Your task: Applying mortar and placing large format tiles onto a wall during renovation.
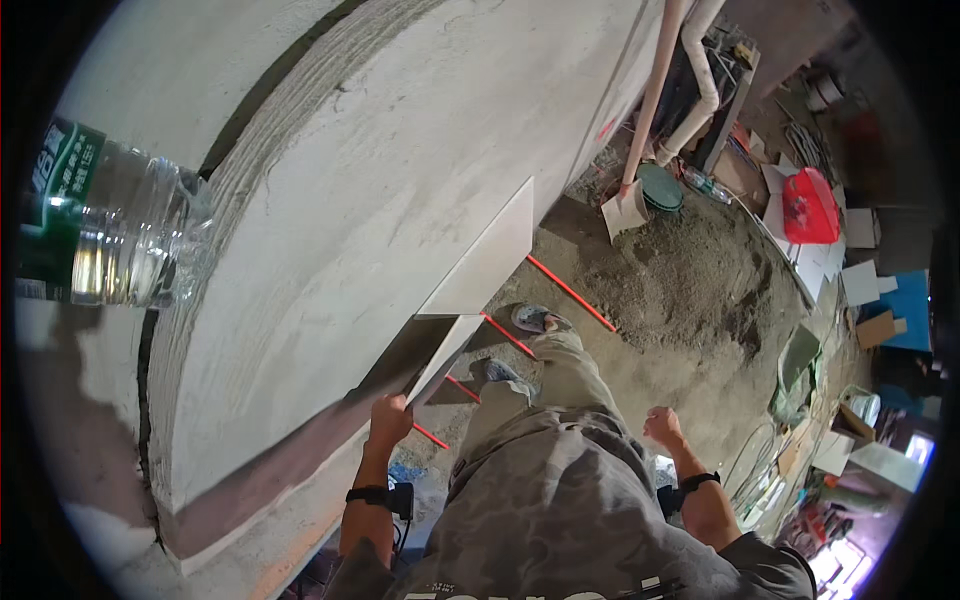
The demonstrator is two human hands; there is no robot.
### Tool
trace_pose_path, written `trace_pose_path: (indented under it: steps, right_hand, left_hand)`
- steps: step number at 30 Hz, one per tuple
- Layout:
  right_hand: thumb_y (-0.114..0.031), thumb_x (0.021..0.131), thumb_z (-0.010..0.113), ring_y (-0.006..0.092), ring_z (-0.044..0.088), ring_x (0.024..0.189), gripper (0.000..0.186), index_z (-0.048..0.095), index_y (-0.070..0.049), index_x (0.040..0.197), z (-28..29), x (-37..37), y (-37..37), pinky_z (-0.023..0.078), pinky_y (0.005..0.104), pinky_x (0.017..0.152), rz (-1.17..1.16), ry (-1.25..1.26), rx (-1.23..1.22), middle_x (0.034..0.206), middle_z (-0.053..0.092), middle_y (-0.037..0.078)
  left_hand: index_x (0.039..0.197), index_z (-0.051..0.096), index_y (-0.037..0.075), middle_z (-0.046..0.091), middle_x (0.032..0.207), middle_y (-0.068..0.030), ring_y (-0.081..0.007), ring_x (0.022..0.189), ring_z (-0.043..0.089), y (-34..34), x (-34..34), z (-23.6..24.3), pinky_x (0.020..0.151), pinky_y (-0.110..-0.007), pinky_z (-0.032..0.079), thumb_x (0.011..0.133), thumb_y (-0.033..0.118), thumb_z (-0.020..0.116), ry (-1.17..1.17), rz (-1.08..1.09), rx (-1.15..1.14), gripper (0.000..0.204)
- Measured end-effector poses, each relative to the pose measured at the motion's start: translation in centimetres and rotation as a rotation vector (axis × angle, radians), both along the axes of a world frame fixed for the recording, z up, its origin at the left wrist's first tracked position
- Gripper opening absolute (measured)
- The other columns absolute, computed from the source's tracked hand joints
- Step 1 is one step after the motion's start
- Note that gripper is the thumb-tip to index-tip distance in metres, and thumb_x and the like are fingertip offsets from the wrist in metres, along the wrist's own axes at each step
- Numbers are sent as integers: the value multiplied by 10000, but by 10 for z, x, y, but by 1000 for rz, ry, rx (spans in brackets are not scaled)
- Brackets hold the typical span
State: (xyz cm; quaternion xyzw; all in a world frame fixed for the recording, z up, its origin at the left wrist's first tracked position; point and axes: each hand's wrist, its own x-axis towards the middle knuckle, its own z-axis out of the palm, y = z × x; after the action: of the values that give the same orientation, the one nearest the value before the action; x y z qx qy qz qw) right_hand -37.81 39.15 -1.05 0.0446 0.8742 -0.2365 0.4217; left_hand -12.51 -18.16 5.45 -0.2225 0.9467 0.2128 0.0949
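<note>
My left hand grips the edge of a light square tile, tilted out from the white plastered wall. A second tile lies against the wall just beyond it. Thin red-orange strips stick out below the tiles, near my shoes. My right hand hangs beside my right leg with its fingers curled and nothing visible in them. A large plastic bottle with a green label is at the far left by the wall.
Ahead are pipes, a shovel, a green round lid and a sand pile. At right lie a red plastic container, a blue board, cardboard, scraps and cables on the dirty floor.
</note>
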Motion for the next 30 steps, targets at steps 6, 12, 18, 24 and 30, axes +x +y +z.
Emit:
trace_pose_path:
  steps: [6,12,18,24,30]
  right_hand:
    - [-92,765,567,241,706,617,240,680,24,943,11,26,4,562,354,609,-166,-60,0,660,676,168]
    - [-34,783,553,224,701,612,230,660,72,957,16,32,5,559,338,573,-171,-54,10,668,674,146]
    - [-91,779,540,244,699,601,252,660,38,959,15,36,12,550,360,572,-204,-43,26,644,664,160]
    - [-91,776,536,253,701,605,236,658,24,942,17,37,9,550,367,585,-243,-67,14,644,664,160]
    - [-101,781,561,258,706,625,220,660,16,939,26,36,0,553,367,602,-207,-47,44,669,673,166]
  left_hand:
    - [698,575,12,623,759,-244,-450,755,606,-10,-5,-11,684,-540,475,731,158,674,30,-60,-22,179]
    - [671,568,0,601,716,-260,-467,717,596,-13,-17,-14,646,-542,469,750,185,633,19,-3,54,211]
    - [639,564,-9,590,691,-263,-478,688,587,-13,-26,-18,625,-543,468,758,176,607,19,14,95,224]
    - [641,568,-21,595,695,-262,-473,688,593,-15,-28,-19,632,-540,469,763,173,603,-3,-4,77,232]
    - [654,580,-29,603,719,-269,-471,718,603,-19,-29,-23,654,-537,475,756,166,624,-14,8,104,225]
